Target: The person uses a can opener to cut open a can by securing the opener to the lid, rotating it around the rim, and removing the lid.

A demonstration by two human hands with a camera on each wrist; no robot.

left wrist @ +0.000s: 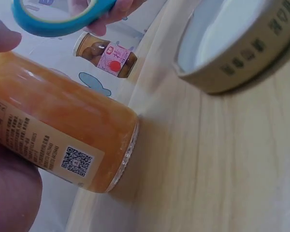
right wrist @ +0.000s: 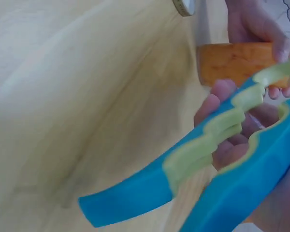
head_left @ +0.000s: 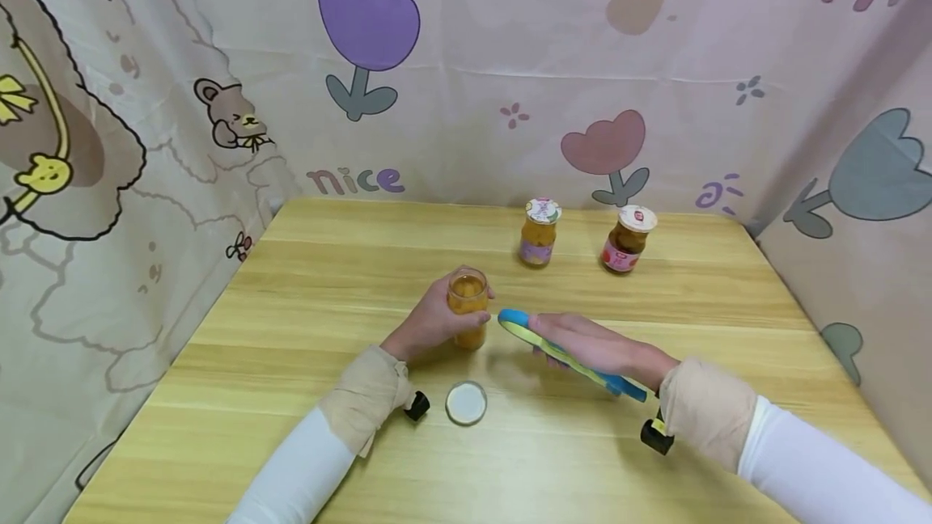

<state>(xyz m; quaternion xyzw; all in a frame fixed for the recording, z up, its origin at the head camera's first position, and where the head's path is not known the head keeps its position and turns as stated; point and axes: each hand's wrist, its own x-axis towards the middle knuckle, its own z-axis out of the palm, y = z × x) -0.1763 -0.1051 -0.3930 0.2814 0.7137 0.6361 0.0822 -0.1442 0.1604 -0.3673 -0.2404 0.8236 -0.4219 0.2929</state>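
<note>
My left hand [head_left: 435, 315] grips an upright glass jar of orange fruit [head_left: 468, 310] around its side, and the jar's mouth is uncovered. In the left wrist view the jar [left wrist: 63, 121] shows a label with a QR code. Its lid [head_left: 466, 403] lies on the table just in front, white inside facing up; a gold rim with printing shows in the left wrist view. To the right of the jar, my right hand [head_left: 593, 342] holds a blue and pale-green jar opener [head_left: 514, 319] above the table. Stepped inner edges of the opener [right wrist: 203, 140] show in the right wrist view.
Two capped jars stand at the back of the wooden table [head_left: 349, 265]: a yellow-orange one with a purple label [head_left: 538, 234] and a dark one with a pink label [head_left: 627, 241]. A printed cloth [head_left: 466, 103] hangs behind the table and along both sides.
</note>
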